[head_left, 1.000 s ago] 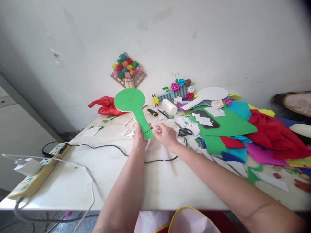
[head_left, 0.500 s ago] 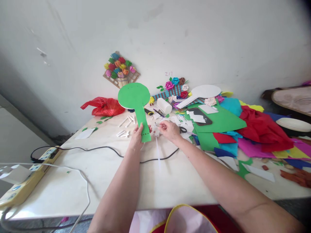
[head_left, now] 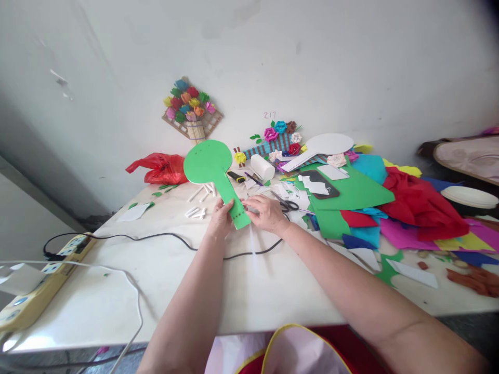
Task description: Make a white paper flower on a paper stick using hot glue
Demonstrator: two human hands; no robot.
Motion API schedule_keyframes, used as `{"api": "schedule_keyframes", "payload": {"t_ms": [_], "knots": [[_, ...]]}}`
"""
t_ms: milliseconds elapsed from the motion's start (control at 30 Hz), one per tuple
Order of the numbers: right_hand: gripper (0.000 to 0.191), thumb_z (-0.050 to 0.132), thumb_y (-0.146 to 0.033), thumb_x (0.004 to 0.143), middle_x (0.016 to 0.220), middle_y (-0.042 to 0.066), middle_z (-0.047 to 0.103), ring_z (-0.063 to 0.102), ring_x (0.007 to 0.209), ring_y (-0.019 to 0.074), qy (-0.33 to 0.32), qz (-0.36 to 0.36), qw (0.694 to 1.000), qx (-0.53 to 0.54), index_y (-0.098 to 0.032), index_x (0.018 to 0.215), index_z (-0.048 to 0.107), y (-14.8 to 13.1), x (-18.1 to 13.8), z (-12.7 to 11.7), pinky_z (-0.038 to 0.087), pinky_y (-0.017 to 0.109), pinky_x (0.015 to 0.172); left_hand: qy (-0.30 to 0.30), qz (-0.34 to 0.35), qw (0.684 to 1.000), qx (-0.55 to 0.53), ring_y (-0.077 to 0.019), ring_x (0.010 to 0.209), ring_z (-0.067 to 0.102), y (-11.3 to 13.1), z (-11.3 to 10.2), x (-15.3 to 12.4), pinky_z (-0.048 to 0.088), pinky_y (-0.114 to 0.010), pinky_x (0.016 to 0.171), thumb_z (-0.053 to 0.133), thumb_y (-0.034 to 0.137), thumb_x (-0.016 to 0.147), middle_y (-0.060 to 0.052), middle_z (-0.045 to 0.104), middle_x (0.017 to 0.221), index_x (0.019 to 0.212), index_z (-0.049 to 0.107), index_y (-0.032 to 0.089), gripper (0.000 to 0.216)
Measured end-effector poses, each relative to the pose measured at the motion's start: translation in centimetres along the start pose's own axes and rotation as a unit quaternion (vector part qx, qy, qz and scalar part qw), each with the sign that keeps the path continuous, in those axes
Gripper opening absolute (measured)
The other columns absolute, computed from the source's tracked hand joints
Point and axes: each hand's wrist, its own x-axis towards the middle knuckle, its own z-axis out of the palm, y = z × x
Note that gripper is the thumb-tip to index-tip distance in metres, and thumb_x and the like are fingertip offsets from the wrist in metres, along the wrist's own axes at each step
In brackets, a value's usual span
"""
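Note:
My left hand (head_left: 221,219) grips the handle of a green paddle-shaped paper cutout (head_left: 208,162), thumb on top, fingers behind it. The cutout is raised above the table and tilted, its round end up and to the left. A row of small dark marks crosses the handle's lower end, and fainter marks show on the round part. My right hand (head_left: 268,214) is closed in a pinch at the handle's right edge; what its fingertips hold is too small to make out. Below, a pale translucent glue stick (head_left: 252,244) shows, partly hidden by my hands.
Black scissors (head_left: 289,206), paper scraps and a dark phone (head_left: 322,188) lie to the right, before coloured paper sheets (head_left: 366,189). Short white rolls (head_left: 192,212) lie left. A black cord (head_left: 156,236) runs to a power strip (head_left: 50,275). A red bag (head_left: 163,169) sits behind.
My right hand has moved left, from beside the cutout to its handle's edge. The cutout has tilted further, its round end moving left and slightly down.

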Motion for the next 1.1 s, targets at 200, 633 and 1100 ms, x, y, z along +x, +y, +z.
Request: {"api": "schedule_keyframes", "payload": {"t_ms": [200, 633, 1100], "knots": [[0.034, 0.047, -0.024, 0.081, 0.112, 0.004, 0.061, 0.052, 0.103, 0.0175, -0.016, 0.010, 1.000, -0.004, -0.022, 0.112, 0.060, 0.0, 0.1, 0.3, 0.038, 0.028, 0.088, 0.034, -0.029, 0.999, -0.010, -0.0208, 0.073, 0.065, 0.2, 0.3, 0.0, 0.053, -0.036, 0.068, 0.062, 0.013, 0.065, -0.006, 0.065, 0.073, 0.085, 0.055, 0.016, 0.021], [0.029, 0.051, -0.022, 0.078, 0.101, 0.004, 0.066, 0.059, 0.089, 0.0174, 0.019, -0.049, 0.998, -0.017, -0.022, 0.104, 0.064, 0.5, -0.2, 1.7, 0.042, 0.027, 0.075, 0.064, -0.045, 0.995, 0.069, -0.0156, 0.052, 0.060, -0.3, -1.0, 0.8, 0.049, -0.026, 0.052, 0.065, 0.030, 0.063, -0.003, 0.063, 0.061, 0.080, 0.057, 0.012, 0.027], [0.029, 0.049, -0.020, 0.079, 0.099, 0.002, 0.069, 0.062, 0.084, 0.0154, 0.017, -0.051, 0.998, -0.013, -0.023, 0.104, 0.063, 0.5, -0.5, 1.9, 0.041, 0.025, 0.072, 0.034, -0.042, 0.998, 0.041, -0.0121, 0.046, 0.058, -0.5, -0.8, 0.5, 0.047, -0.023, 0.049, 0.074, 0.027, 0.058, -0.002, 0.064, 0.060, 0.078, 0.057, 0.013, 0.030]]}}
